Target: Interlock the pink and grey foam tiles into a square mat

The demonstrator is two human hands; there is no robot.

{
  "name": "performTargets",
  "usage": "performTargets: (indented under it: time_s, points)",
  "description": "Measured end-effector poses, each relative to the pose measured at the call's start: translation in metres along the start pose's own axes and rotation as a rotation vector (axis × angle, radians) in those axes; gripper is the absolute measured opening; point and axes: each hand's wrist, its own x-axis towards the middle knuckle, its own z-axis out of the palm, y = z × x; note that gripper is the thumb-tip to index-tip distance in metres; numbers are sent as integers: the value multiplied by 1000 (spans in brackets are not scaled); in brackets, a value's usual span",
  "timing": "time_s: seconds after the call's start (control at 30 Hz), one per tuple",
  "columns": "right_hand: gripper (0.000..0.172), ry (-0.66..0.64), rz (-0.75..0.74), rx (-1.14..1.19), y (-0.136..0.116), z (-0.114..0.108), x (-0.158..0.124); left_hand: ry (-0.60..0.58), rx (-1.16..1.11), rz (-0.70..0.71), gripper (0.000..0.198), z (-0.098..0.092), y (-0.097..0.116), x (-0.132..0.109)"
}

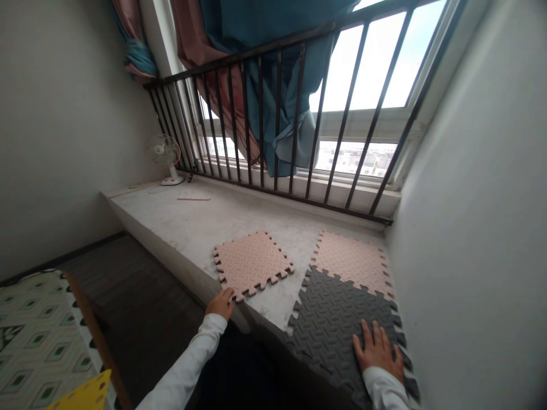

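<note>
A loose pink foam mat tile [254, 262] with jigsaw edges lies at an angle on the pale ledge. My left hand [220, 304] is at its near corner by the ledge's front edge, fingers curled together on that corner; the thumb is hard to make out. On the right, a dark grey foam mat tile [329, 324] lies flat and meets a second pink foam mat tile [350, 259] behind it along their toothed edges. My right hand [378, 350] rests palm down on the grey tile, fingers spread, holding nothing.
The ledge [171, 219] runs below a black metal railing [260, 119] and a window with blue and pink curtains [265, 74]. A small fan [166, 162] and a thin pink strip [194, 199] stand to the left. A white wall [470, 228] bounds the right; a patterned surface [38, 336] is lower left.
</note>
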Motion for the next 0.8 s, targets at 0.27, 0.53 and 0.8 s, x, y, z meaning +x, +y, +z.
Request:
performTargets:
  time_s: [0.27, 0.53, 0.8]
  points:
    - [53, -12, -4, -14, -1, -1, 1, -265, 137, -16, 26, -18, 11, 7]
    - [52, -37, 3, -15, -2, -2, 0, -213, 186, 199, 33, -14, 8, 5]
    - [53, -23, -1, -4, 0, 2, -1, -172, 214, 81, 27, -38, -26, 20]
